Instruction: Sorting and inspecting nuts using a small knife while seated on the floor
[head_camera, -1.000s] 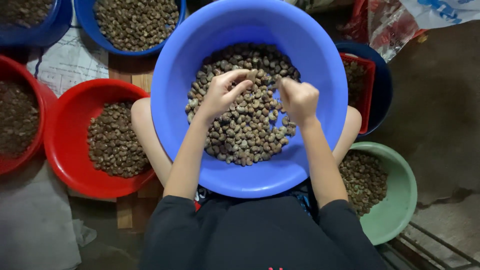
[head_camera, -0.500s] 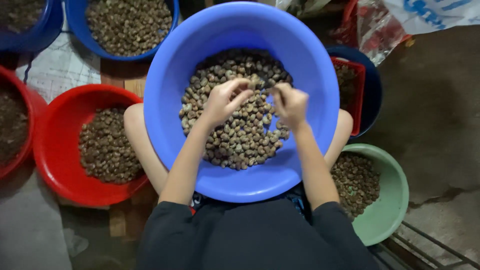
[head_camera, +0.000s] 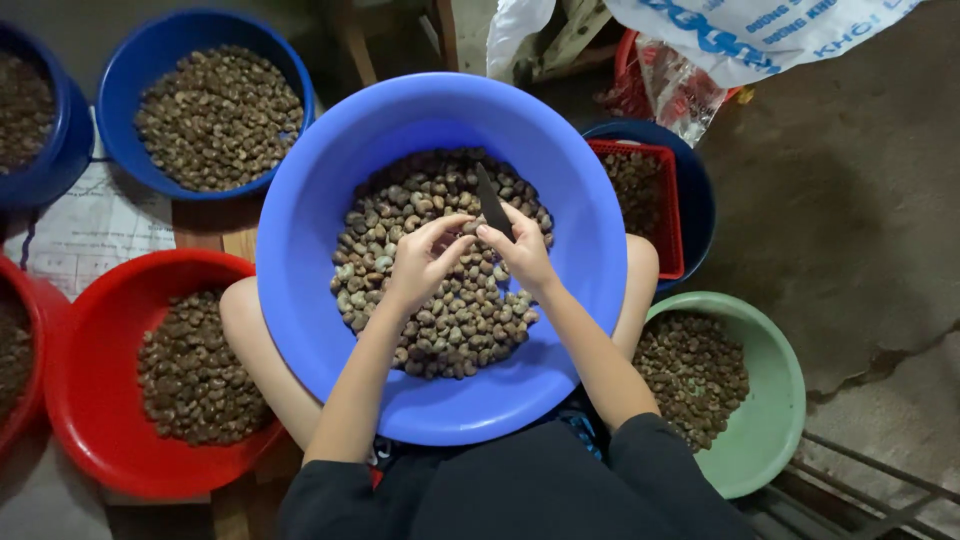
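Note:
A large light-blue basin rests on my lap, holding a heap of brown nuts. Above the heap, my right hand grips a small dark knife with its blade pointing away from me. My left hand pinches a single nut at its fingertips, right next to the knife hand. Both hands meet over the middle of the basin.
A red basin of nuts sits at my left, a dark-blue basin of nuts at the back left, a green basin of nuts at my right. A red basket stands in a blue tub. A white sack lies behind.
My hands have come together over the nuts. The right hand now shows the knife raised, and the left hand has lifted one nut to it. The view shifted slightly.

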